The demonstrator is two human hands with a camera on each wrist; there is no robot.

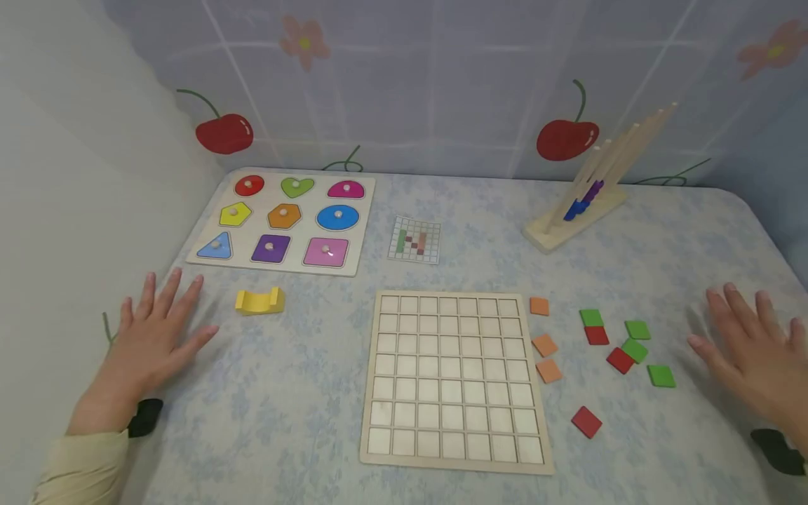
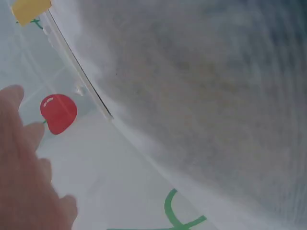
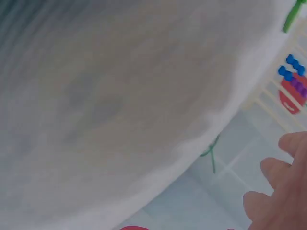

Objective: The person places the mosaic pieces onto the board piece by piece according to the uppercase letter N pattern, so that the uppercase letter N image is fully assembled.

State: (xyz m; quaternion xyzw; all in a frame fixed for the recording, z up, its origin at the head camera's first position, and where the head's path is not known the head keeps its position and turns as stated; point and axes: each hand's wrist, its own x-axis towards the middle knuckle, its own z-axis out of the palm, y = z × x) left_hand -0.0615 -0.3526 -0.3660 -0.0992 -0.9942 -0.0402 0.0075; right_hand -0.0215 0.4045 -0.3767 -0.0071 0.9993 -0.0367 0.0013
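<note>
The left hand [image 1: 148, 344], fingers spread, holds nothing, a yellow block [image 1: 260, 303] to its right; the right hand [image 1: 760, 354], likewise, is cut off at its outer edge.

Soft, diffuse light with faint shadows, both wrist views hazy and blurred.

Right hand [image 1: 754, 351] is being cut off by head view's right edge; left hand [image 2: 24, 187], yellow block [image 2: 31, 9] are being cropped by left wrist view's edges.
</note>
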